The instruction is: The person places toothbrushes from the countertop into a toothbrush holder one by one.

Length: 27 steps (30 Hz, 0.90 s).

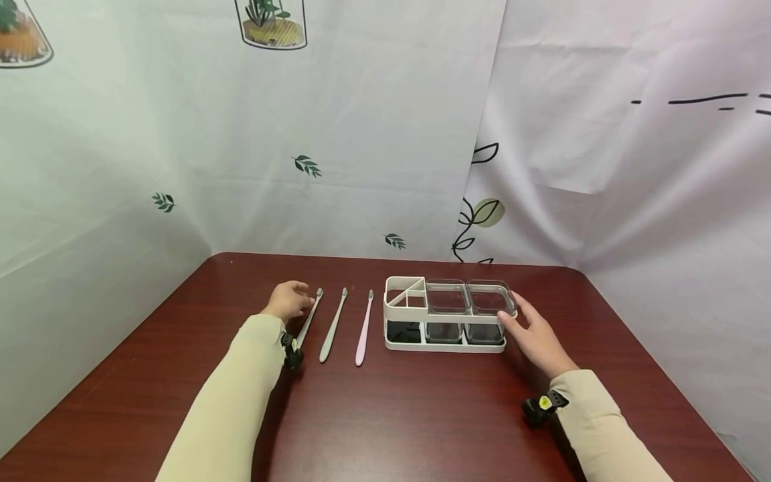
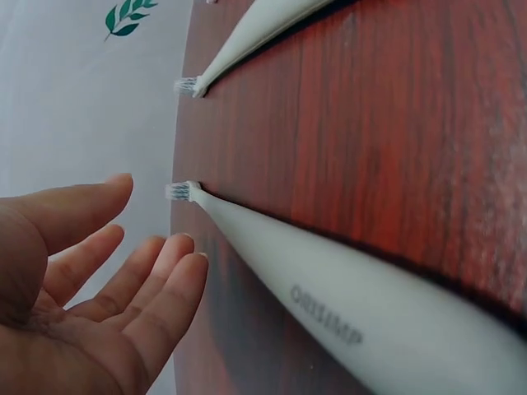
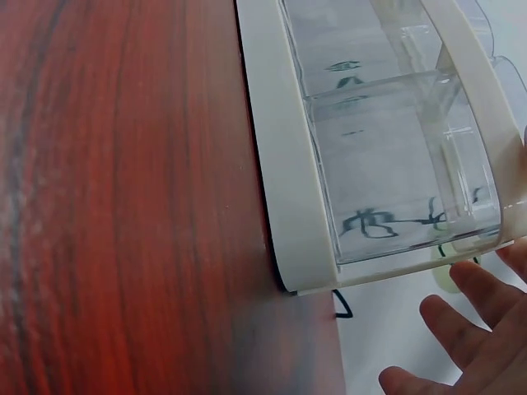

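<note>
A toothbrush (image 1: 308, 321) with a pale handle lies leftmost in a row on the table. My left hand (image 1: 288, 301) is beside its head, fingers spread and lightly bent, with nothing held. In the left wrist view, lettering shows on that brush's handle (image 2: 329, 300), below a second toothbrush (image 2: 247, 33). A grey-green toothbrush (image 1: 333, 328) and a pink toothbrush (image 1: 364, 331) lie further right. At the right end of a white two-tier toothbrush holder (image 1: 446, 348), my right hand (image 1: 539, 341) holds the upper frame, thumb at the front corner; its other fingers (image 3: 461, 329) spread loosely.
The holder has clear cups (image 1: 490, 298) on the right and a divided section (image 1: 405, 313) on the left. The dark red-brown table (image 1: 409, 415) ends at a white cloth backdrop (image 1: 373, 134) behind and at both sides. Each wrist wears a small black camera.
</note>
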### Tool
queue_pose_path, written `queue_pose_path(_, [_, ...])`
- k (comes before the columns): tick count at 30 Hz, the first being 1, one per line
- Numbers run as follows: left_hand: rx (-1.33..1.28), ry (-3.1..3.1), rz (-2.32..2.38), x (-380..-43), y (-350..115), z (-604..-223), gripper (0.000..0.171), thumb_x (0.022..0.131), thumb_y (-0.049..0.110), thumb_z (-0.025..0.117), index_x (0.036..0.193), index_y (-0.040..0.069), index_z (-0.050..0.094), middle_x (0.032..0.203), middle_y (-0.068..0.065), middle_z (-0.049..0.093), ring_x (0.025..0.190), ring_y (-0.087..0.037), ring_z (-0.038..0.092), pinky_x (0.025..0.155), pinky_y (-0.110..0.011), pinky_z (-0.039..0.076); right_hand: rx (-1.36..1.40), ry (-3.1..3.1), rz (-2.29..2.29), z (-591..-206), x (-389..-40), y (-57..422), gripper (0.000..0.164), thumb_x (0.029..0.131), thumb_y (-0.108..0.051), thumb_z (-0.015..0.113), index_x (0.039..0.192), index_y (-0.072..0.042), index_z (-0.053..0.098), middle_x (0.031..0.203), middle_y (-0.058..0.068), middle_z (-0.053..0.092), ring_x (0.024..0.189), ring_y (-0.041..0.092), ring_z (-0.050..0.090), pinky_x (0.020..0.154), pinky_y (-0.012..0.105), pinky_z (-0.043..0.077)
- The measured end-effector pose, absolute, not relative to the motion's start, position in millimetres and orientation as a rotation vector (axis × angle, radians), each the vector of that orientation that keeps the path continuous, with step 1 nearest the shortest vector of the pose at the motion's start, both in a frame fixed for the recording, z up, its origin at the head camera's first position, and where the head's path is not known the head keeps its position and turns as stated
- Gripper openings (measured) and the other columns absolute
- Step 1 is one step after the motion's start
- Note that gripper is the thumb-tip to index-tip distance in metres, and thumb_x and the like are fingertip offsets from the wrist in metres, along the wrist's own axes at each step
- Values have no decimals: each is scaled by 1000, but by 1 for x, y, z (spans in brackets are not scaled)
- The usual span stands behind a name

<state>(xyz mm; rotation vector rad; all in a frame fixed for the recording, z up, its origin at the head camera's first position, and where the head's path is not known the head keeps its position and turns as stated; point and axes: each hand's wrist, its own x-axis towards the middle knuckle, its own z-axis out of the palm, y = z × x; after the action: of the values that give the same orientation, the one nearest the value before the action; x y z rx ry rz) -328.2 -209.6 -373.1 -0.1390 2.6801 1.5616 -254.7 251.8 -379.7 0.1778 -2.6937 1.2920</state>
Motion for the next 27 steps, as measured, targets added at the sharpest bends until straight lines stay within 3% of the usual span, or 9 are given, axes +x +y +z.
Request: queue_pose_path(27, [-134, 2689, 1420, -346, -210, -382, 42, 89, -6, 60, 128, -13, 49, 113, -27, 56, 101, -37, 60, 83, -41, 54, 199, -2653, 1298, -379, -255, 254, 67, 97, -35, 57, 149, -1, 30, 149, 26, 33, 140, 43, 25, 108, 63, 22])
